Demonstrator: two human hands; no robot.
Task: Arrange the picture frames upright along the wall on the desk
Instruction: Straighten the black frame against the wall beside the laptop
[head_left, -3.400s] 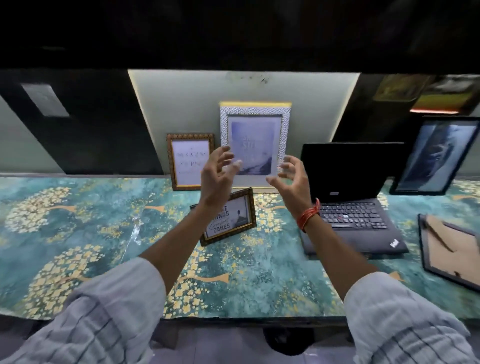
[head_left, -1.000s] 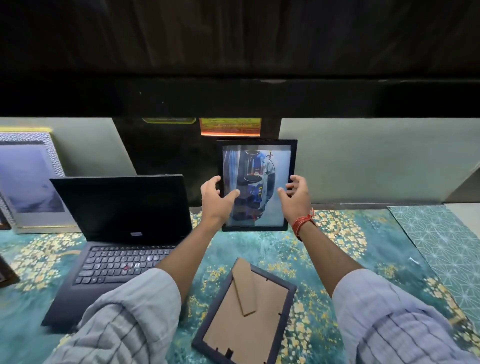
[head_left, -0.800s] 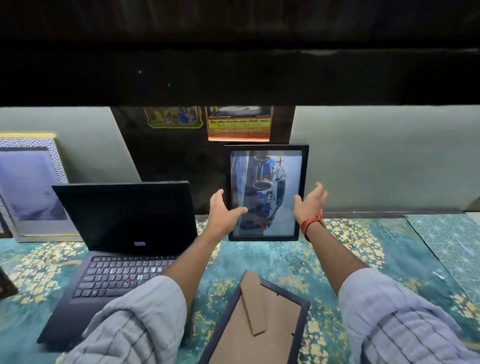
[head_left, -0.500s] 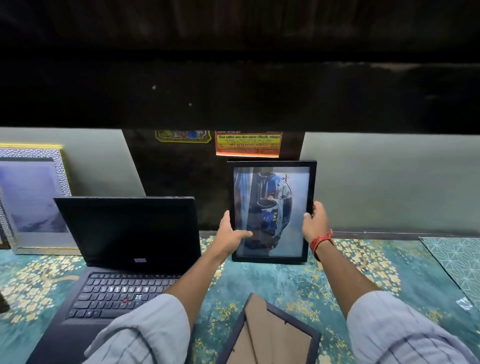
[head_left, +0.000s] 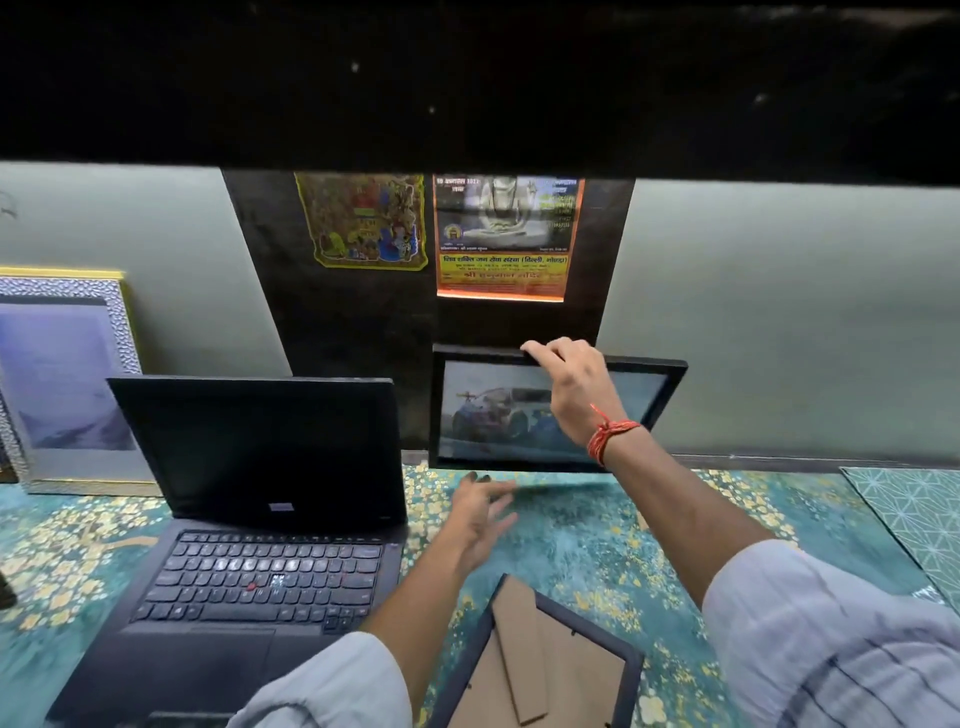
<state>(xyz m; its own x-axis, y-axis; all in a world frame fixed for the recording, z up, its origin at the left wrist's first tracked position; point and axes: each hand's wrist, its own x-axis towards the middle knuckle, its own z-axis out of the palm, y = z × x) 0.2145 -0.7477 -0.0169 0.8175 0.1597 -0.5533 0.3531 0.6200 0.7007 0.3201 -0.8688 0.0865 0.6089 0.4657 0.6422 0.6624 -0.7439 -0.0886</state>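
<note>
A black picture frame (head_left: 498, 415) with a car photo now lies in landscape orientation against the dark wall panel, its bottom edge slightly above or just at the desk. My right hand (head_left: 576, 389) grips its top edge. My left hand (head_left: 480, 512) hovers open below it over the desk, holding nothing. Another dark frame (head_left: 540, 670) lies face down near the front edge, its cardboard back and stand showing. A silver textured frame (head_left: 62, 379) leans upright against the wall at far left.
An open black laptop (head_left: 260, 493) stands just left of the car frame. Two posters (head_left: 501, 234) hang on the dark panel above. The desk (head_left: 623, 540) has a teal and gold floral cover; a geometric green mat (head_left: 914, 514) lies at right.
The car frame has been turned from portrait to landscape. My left hand has let go and dropped below it; my right hand has shifted to the top edge.
</note>
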